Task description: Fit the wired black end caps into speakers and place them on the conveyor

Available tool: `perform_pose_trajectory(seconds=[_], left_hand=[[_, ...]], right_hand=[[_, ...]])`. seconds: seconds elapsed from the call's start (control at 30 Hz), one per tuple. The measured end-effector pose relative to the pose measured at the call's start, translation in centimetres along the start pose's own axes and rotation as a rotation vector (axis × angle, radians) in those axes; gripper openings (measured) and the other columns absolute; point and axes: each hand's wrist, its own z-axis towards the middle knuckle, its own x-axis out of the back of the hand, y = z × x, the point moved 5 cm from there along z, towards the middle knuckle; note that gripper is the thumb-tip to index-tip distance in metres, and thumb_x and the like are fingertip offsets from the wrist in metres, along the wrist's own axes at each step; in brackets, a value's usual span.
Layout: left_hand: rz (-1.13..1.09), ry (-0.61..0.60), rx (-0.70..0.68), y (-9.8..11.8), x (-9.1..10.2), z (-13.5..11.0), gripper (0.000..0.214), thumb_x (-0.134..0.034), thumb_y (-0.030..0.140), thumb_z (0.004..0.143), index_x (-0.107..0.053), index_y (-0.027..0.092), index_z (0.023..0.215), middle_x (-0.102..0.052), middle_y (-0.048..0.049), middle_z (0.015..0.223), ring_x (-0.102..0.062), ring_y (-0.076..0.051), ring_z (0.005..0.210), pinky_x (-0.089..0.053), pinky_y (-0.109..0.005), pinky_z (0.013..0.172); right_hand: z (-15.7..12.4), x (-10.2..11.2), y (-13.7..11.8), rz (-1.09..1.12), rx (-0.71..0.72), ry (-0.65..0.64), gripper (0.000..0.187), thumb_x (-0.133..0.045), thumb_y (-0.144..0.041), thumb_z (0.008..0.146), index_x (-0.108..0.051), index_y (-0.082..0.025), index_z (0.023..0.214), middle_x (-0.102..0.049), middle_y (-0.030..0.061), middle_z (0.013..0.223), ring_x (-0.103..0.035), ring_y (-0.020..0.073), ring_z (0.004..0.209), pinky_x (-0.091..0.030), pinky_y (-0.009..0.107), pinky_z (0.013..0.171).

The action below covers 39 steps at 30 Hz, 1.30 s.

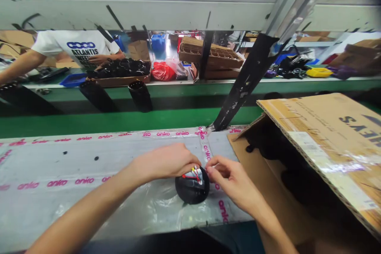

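"anko" on tape point(163, 133), "ATLANTIS" on T-shirt point(80, 45)

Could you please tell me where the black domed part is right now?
In the head view, the black domed part sits on the plastic-covered bench between the left hand and right hand.

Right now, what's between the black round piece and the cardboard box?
Head view: your right hand, over pink-printed tape, between the black round piece and the cardboard box.

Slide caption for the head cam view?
Left hand and right hand hold a black domed part with red and yellow wires on a taped bench beside a cardboard box.
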Motion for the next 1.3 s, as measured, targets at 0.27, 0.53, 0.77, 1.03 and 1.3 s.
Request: perform_pose_trajectory(seconds=[0.27, 0.53, 0.77, 1.03, 1.3], left_hand=[[0.405, 0.027, -0.109, 2.0, 1.0, 1.7, 0.03, -0.07, 0.013, 0.094, -0.073, 0.018, 0.065, -0.063, -0.0018, 0.052, -0.051, -0.017, 0.044, -0.03, -0.033, 0.049], [0.069, -0.005, -0.009, -0.1, 1.3, 0.6, 0.028, -0.06, 0.019, 0.104, -0.087, 0.023, 0.098, -0.084, -0.0048, 0.082, -0.074, -0.021, 0.067, -0.048, -0.03, 0.064], [-0.677, 0.217, -0.007, -3.7, -4.3, -6.5, 0.085, -0.082, 0.045, 0.096, -0.043, 0.032, 0.17, -0.054, -0.0104, 0.17, -0.056, -0.034, 0.154, -0.045, -0.05, 0.128], [-0.853, 0.785, 0.037, -4.2, -11.5, -3.4, 0.094, -0.082, 0.063, 0.091, -0.044, 0.023, 0.166, -0.055, -0.0182, 0.166, -0.053, -0.041, 0.153, -0.044, -0.055, 0.129], [-0.676, 1.152, 0.081, -3.2, -15.3, -2.8, 0.074, -0.064, 0.062, 0.099, -0.043, 0.025, 0.161, -0.059, -0.0163, 0.156, -0.062, -0.04, 0.14, -0.051, -0.058, 0.119]], right_hand=[[1.0, -0.5, -3.8, -0.491, -0.03, -0.165, 0.016, -0.059, -0.02, 0.091, -0.063, -0.023, 0.075, -0.065, -0.004, 0.058, -0.055, 0.0138, 0.054, -0.028, 0.029, 0.055], [1.2, -0.7, -3.8, -0.413, -0.064, -0.229, 0.02, -0.057, -0.018, 0.093, -0.054, -0.025, 0.074, -0.061, -0.007, 0.049, -0.059, 0.0139, 0.043, -0.035, 0.025, 0.048], [-1.3, -0.9, 0.7, 0.139, 0.086, -0.1, 0.036, -0.069, -0.044, 0.102, -0.072, -0.023, 0.131, -0.082, 0.0064, 0.103, -0.081, 0.0235, 0.095, -0.065, 0.036, 0.086], [-0.3, -6.1, 4.9, 0.421, 0.314, 0.014, 0.083, -0.069, -0.058, 0.101, -0.034, -0.031, 0.172, -0.042, 0.0113, 0.177, -0.039, 0.0336, 0.165, -0.031, 0.057, 0.137], [-1.6, -9.5, 5.7, 0.328, 0.362, 0.385, 0.058, -0.05, -0.048, 0.109, -0.041, -0.029, 0.163, -0.056, 0.0127, 0.163, -0.057, 0.0356, 0.15, -0.049, 0.057, 0.124]])
